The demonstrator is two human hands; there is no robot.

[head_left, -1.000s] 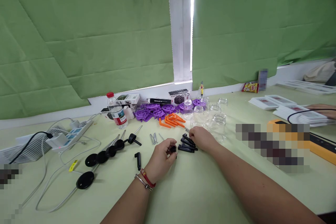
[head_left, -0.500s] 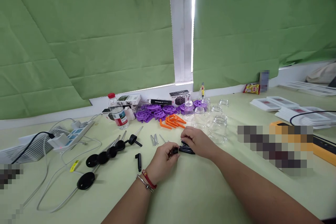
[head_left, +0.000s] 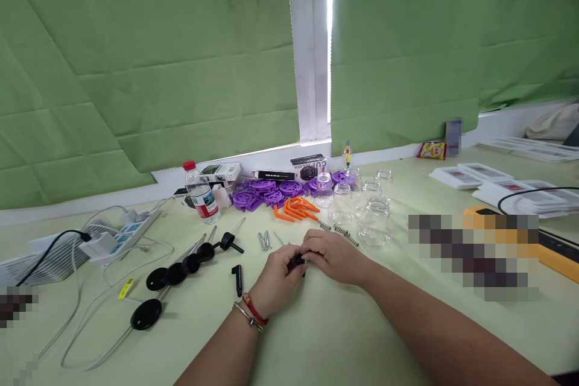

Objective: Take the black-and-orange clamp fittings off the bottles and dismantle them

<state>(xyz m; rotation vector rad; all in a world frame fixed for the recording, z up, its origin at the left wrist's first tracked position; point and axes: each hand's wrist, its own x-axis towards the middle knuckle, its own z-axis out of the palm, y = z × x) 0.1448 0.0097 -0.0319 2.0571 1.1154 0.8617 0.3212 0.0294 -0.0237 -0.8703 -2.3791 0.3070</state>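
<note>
My left hand [head_left: 278, 273] and my right hand [head_left: 332, 257] meet over the middle of the table. Between their fingertips is a small black part [head_left: 297, 259], mostly covered by the fingers; both hands are closed on it. Just behind my right hand lie dark coil springs [head_left: 344, 233]. Metal screws [head_left: 265, 240] lie beyond my left hand. To the left of that hand rests a black handle piece [head_left: 237, 280]. Orange bent parts [head_left: 296, 209] lie farther back, in front of purple round parts [head_left: 246, 199].
Clear glass jars [head_left: 374, 223] stand behind my right hand. A water bottle [head_left: 202, 195], black discs on rods [head_left: 147, 314] and a power strip [head_left: 131, 234] with cables are on the left. White frames [head_left: 525, 196] and an orange object [head_left: 556, 259] lie right.
My right hand has moved left to my left hand and now touches the black part there. The springs behind it have come into view. The camera view has shifted slightly.
</note>
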